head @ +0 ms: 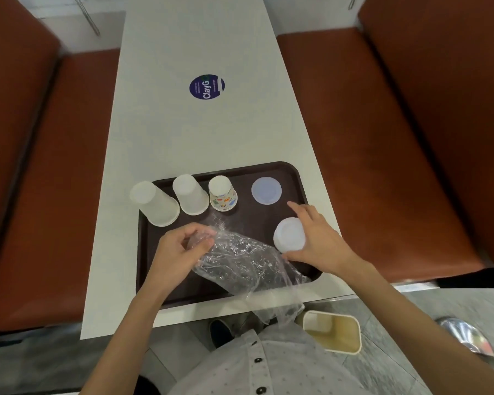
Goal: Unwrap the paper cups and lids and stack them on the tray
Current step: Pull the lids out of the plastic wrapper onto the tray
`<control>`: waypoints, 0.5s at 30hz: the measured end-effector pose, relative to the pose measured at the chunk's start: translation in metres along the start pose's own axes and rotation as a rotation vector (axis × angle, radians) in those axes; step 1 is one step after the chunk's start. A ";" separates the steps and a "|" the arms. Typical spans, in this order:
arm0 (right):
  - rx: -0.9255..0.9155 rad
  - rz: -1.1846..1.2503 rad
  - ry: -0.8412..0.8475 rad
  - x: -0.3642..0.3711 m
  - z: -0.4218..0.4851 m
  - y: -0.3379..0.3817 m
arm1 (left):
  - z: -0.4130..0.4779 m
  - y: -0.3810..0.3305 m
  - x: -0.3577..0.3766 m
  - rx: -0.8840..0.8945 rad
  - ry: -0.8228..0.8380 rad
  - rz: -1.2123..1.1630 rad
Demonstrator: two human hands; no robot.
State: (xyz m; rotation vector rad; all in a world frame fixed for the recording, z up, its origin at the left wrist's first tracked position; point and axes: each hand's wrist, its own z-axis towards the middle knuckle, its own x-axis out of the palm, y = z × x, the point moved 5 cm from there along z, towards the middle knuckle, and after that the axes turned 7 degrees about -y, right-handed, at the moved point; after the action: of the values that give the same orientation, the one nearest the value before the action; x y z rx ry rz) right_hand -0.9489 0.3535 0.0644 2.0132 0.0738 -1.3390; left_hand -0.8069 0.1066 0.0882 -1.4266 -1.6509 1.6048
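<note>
A dark brown tray (280,172) lies on the white table. Along its far left side stand two upside-down stacks of translucent cups (154,203) (190,195) and an upside-down printed paper cup (222,193). A flat pale lid (266,191) lies at the tray's far right. My right hand (315,238) holds a stack of white lids (289,234) near the tray's right edge, index finger stretched out. My left hand (177,249) grips a crumpled clear plastic wrapper (246,263), which trails over the tray's near edge.
A round blue sticker (207,86) sits mid-table. Brown bench seats (382,138) flank the table on both sides. A beige bin (332,332) stands on the floor below the table's near edge, to the right of my body.
</note>
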 end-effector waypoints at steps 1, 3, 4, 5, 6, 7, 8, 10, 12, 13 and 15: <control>0.006 0.138 -0.029 -0.012 -0.002 0.007 | 0.004 -0.010 0.001 0.021 0.017 -0.009; 0.021 0.436 -0.004 -0.031 -0.006 0.028 | 0.015 -0.032 0.006 0.051 0.015 -0.052; 0.017 0.540 0.062 -0.036 -0.007 0.041 | 0.022 -0.043 0.010 0.065 -0.006 -0.075; 0.005 0.599 0.140 -0.038 -0.007 0.052 | 0.029 -0.054 0.014 0.081 -0.036 -0.094; -0.015 0.630 0.200 -0.040 -0.004 0.062 | 0.036 -0.065 0.019 0.096 -0.065 -0.108; -0.031 0.648 0.217 -0.044 0.002 0.067 | 0.043 -0.075 0.025 0.113 -0.086 -0.122; -0.034 0.644 0.179 -0.052 0.012 0.068 | 0.050 -0.085 0.030 0.128 -0.101 -0.142; -0.019 0.583 0.027 -0.075 0.038 0.061 | 0.060 -0.101 0.036 0.123 -0.122 -0.207; -0.015 0.462 -0.089 -0.100 0.067 0.049 | 0.067 -0.109 0.033 0.099 -0.166 -0.250; -0.021 0.390 -0.131 -0.112 0.082 0.044 | 0.069 -0.110 0.029 0.095 -0.197 -0.247; -0.043 0.249 -0.192 -0.128 0.114 0.035 | 0.068 -0.109 0.023 0.102 -0.258 -0.234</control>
State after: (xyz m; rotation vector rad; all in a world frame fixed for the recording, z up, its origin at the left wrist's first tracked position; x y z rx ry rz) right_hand -1.0833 0.3021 0.1642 1.7828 -0.2266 -1.3487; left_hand -0.9133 0.1160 0.1635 -0.9674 -1.7721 1.7632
